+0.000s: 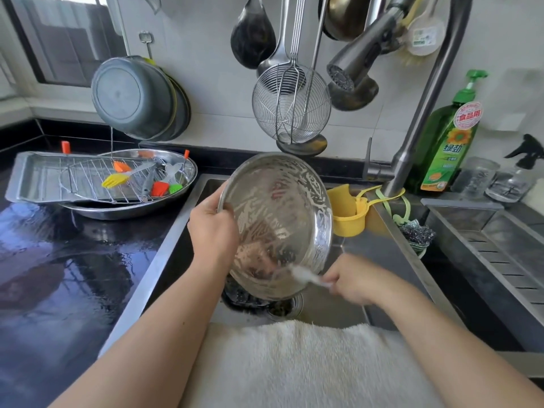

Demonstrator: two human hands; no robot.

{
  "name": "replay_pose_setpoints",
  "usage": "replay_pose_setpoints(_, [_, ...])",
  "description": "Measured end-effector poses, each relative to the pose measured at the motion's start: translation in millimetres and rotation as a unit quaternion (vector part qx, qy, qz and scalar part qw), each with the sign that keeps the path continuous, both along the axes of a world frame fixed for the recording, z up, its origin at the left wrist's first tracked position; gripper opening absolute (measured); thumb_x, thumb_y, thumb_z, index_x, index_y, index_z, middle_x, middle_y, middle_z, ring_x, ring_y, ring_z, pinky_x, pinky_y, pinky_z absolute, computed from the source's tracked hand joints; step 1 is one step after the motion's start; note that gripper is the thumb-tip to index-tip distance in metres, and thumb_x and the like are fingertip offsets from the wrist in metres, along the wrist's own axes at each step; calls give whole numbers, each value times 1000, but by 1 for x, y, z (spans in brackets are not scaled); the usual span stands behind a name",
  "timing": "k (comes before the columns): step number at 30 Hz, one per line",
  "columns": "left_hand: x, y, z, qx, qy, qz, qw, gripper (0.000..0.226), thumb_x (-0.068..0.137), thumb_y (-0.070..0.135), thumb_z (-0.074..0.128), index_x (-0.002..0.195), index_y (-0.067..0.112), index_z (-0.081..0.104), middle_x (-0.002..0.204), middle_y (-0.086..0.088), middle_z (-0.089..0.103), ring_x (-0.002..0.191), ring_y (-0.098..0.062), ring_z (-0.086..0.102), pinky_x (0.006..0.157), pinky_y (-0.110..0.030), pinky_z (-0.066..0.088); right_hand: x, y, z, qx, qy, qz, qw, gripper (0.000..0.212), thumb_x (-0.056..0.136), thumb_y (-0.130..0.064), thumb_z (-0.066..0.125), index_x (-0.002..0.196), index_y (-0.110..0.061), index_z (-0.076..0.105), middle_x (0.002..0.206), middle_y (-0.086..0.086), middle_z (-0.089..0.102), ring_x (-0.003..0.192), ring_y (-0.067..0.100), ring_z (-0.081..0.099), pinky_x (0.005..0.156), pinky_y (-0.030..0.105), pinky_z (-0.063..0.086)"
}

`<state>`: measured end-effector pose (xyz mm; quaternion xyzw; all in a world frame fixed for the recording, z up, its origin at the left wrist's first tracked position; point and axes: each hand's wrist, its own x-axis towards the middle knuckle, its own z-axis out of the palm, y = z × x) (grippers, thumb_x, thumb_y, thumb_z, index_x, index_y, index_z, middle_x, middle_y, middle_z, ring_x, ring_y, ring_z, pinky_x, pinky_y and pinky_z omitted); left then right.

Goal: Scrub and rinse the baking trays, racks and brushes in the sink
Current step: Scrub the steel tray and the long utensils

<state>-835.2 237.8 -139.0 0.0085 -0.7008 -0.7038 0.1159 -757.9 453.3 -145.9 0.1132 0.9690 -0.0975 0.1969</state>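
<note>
A round steel tray (279, 219), streaked with soap suds, is tilted up over the sink (347, 301). My left hand (213, 228) grips its left rim. My right hand (356, 279) pinches a blurred white scrubbing cloth (306, 276) against the tray's lower right edge. On the counter to the left a rectangular baking tray (32, 178) lies on a big round steel pan (129, 212), with a wire rack (88, 178) and several silicone brushes (160, 188) on top.
The tap's spray head (353, 63) hangs above the tray. Ladles and a wire skimmer (291, 104) hang on the wall. A yellow sponge holder (350, 213) clings to the sink wall, a green soap bottle (444, 142) stands at right, and a white towel (294, 363) covers the near edge.
</note>
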Motion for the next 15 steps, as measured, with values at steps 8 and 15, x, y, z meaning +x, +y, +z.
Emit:
replay_pose_setpoints(8, [0,0,0,-72,-5,-73,995,68,94,-5,45,119,51,74,99,25,77,95,4,71,79,-18,56,-17,13,6,181,12,55,982,38,96,-7,58,126,-27,70,110,2,67,94,24,65,87,41,58])
replay_pose_setpoints(15, [-8,-2,-3,-92,-23,-66,993,71,88,-2,43,118,56,72,93,24,77,90,-7,71,76,-31,57,-25,30,44,343,139,147,917,44,96,-3,52,135,-20,60,93,2,54,77,26,57,59,36,45])
